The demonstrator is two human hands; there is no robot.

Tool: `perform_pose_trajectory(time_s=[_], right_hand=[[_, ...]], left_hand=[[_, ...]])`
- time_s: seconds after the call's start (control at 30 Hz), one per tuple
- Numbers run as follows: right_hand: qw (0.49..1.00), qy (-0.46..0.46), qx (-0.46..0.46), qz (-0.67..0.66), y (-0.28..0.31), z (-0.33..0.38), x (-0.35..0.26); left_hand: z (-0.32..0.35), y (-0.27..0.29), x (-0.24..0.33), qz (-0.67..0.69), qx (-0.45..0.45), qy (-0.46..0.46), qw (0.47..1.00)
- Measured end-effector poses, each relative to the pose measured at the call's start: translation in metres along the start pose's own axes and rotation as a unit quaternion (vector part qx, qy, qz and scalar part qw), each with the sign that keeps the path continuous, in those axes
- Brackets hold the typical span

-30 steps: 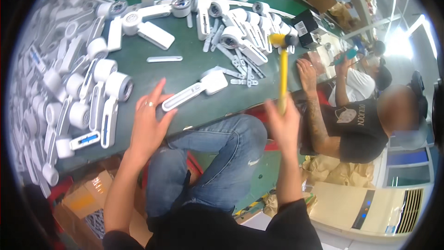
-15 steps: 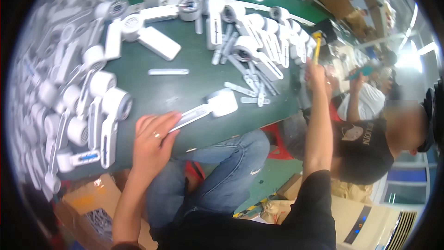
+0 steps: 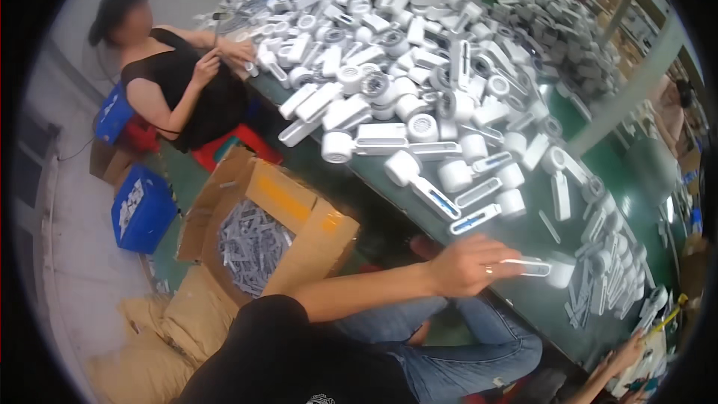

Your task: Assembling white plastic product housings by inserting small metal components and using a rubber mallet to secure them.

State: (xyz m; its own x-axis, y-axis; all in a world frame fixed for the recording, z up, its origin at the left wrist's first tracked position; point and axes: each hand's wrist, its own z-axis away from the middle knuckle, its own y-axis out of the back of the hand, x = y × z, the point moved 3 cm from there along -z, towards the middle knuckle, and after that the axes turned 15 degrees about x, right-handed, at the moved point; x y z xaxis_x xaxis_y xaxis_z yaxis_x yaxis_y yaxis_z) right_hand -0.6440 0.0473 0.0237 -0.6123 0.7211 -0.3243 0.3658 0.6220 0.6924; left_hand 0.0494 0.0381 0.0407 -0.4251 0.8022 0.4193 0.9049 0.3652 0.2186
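My left hand (image 3: pixel 470 265) is closed round the handle end of a white handheld fan (image 3: pixel 532 267), held over the near edge of the green table (image 3: pixel 523 299); its round head is blurred and points right. At the lower right, my right hand (image 3: pixel 627 355) grips a slim yellow tool (image 3: pixel 668 319), whose exact kind I cannot make out. Beyond my left hand lie several white fans with round heads, among them a fan with a blue strip in its handle (image 3: pixel 476 219). Slim grey-white strips (image 3: pixel 580 295) rest near the held fan's head.
A large pile of white fans (image 3: pixel 419 37) covers the far table. On the left sit a co-worker (image 3: pixel 183 82), a blue bin (image 3: pixel 142 209) and an open cardboard box (image 3: pixel 299 202) of grey strips. A pale post (image 3: pixel 636 90) rises at the right.
The view has swung far to the left, bringing in the big pile, the box and another co-worker. My left hand still holds the fan, my right the yellow tool.
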Motion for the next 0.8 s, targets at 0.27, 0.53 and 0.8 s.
perform_pose_trajectory(time_s=[0.27, 0.53, 0.8], right_hand=[[0.836, 0.065, -0.315, -0.445, 0.141, 0.217, -0.212], [0.711, -0.045, -0.509, -0.484, 0.142, 0.298, -0.248], [0.767, 0.021, -0.52, -0.374, 0.126, 0.254, -0.169]], left_hand=[[0.01, 0.278, -0.077, -0.165, 0.328, 0.326, 0.871], [0.034, 0.505, -0.238, -0.499, 0.428, 0.317, 0.683], [0.07, 0.559, -0.406, -0.5, 0.391, 0.383, 0.671]])
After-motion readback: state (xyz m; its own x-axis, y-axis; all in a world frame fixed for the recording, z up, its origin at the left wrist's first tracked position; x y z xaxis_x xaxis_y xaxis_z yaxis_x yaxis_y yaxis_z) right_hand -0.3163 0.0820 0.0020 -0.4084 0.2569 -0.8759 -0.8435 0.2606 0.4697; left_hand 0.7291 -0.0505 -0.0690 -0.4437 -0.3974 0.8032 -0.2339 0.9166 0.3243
